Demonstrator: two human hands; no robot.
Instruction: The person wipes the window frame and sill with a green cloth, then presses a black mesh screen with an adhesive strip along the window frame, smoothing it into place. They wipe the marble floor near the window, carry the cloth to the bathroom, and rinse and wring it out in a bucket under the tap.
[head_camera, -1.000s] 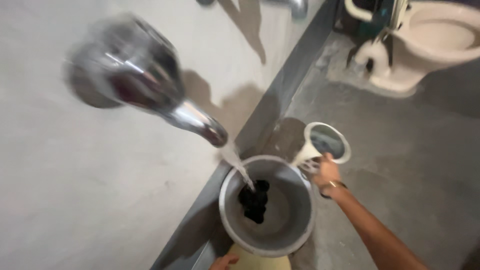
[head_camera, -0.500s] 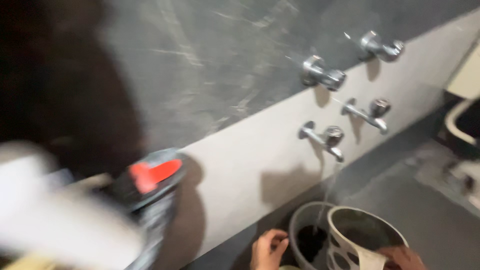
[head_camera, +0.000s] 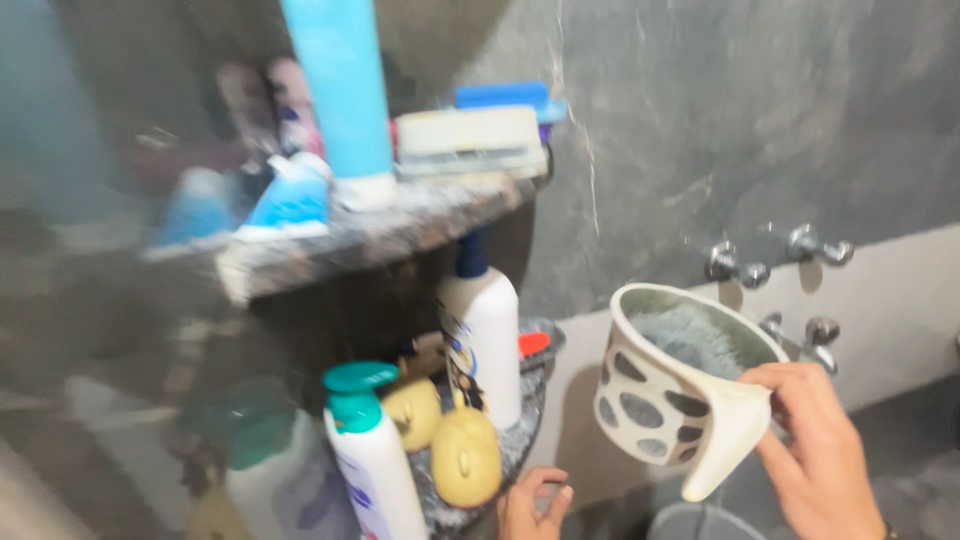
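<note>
My right hand (head_camera: 815, 455) grips the handle of a white plastic mug with dark oval spots (head_camera: 672, 392), raised and tilted so its mouth faces up and right; water shows inside. My left hand (head_camera: 533, 503) is low in the view, fingers curled and empty, just under the edge of the lower stone corner shelf (head_camera: 522, 425). On that shelf stand a white pump bottle with a blue neck (head_camera: 482, 340), a white bottle with a teal cap (head_camera: 368, 462) and two yellow rounded containers (head_camera: 463, 455).
An upper stone shelf (head_camera: 370, 235) carries a tall blue tube (head_camera: 338, 85), soap boxes (head_camera: 470, 140) and blurred small items. Chrome taps (head_camera: 735, 262) project from the grey wall on the right. The rim of a grey bucket (head_camera: 700, 520) shows at the bottom.
The view has swung up and left from the bucket and taps to the corner shelves. The mug has been lifted out of the bucket area to shelf height.
</note>
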